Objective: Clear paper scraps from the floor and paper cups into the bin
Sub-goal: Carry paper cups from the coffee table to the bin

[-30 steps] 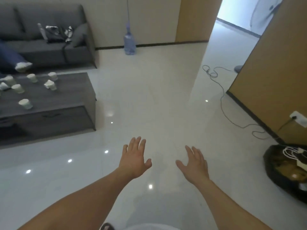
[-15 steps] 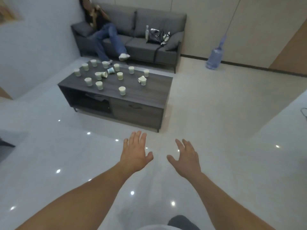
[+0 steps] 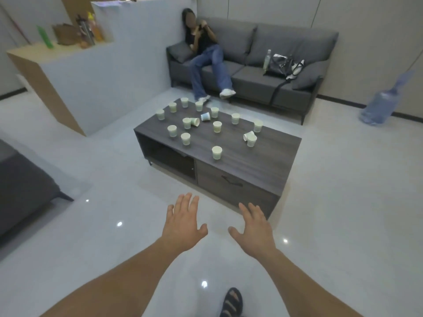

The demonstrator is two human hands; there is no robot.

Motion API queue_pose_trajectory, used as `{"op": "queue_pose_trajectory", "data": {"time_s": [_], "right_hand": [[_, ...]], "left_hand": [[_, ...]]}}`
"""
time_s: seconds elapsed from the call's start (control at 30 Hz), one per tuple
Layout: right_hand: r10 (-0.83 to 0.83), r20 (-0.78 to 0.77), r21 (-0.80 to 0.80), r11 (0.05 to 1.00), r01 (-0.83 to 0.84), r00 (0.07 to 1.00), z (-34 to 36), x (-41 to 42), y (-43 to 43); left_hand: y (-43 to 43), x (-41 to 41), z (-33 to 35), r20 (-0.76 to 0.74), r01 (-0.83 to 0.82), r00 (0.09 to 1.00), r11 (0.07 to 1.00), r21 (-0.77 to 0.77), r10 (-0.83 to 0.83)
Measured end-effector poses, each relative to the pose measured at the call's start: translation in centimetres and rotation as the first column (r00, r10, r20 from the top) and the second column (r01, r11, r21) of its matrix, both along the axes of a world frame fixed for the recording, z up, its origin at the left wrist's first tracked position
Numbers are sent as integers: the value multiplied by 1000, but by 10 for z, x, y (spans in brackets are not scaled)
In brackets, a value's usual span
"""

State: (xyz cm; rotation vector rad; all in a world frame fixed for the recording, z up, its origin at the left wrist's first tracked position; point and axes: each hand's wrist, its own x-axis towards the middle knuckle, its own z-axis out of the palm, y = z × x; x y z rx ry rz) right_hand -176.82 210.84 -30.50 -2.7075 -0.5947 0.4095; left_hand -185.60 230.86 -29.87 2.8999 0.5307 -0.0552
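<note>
**Now both hands are open, cups are on the table**

Glossy white floor (image 3: 91,225) fills most of the view. At 12 o'clock is the grey sofa (image 3: 263,83), and in front of it the dark coffee table (image 3: 263,161). Left hand (image 3: 183,225) and right hand (image 3: 254,229) reach out palm down at 6 o'clock from the table, fingers (image 3: 187,202) straight and slightly spread, holding nothing. The paper cups (image 3: 216,153) are scattered on the table top, and some lie on their side.

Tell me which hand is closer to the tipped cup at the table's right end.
Right. The right hand hovers open above the floor, roughly in line with the tipped cup but short of the table. The left hand hovers farther left, also short.
</note>
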Motion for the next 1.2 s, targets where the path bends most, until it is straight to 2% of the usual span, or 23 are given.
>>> {"op": "queue_pose_trajectory", "data": {"time_s": [0.3,0.43,0.7,1.0,1.2], "right_hand": [[90,-55,-43,995,-92,994,3,137,93],[78,-50,-60,995,-81,996,-4,193,134],[-55,-60,-120,992,47,997,-9,293,214],[-72,-164,-149,988,47,984,-42,390,279],[-3,-260,-155,987,-39,965,-103,470,317]], "left_hand": [[81,107,-11,-10,-127,992,986,-110,127],[124,171,-26,-10,-93,996,985,-143,92],[237,301,-25,24,18,1000,984,-178,-14],[304,401,-39,-59,77,994,980,-182,-89],[320,459,-74,-161,-18,987,987,-163,-9]]}}
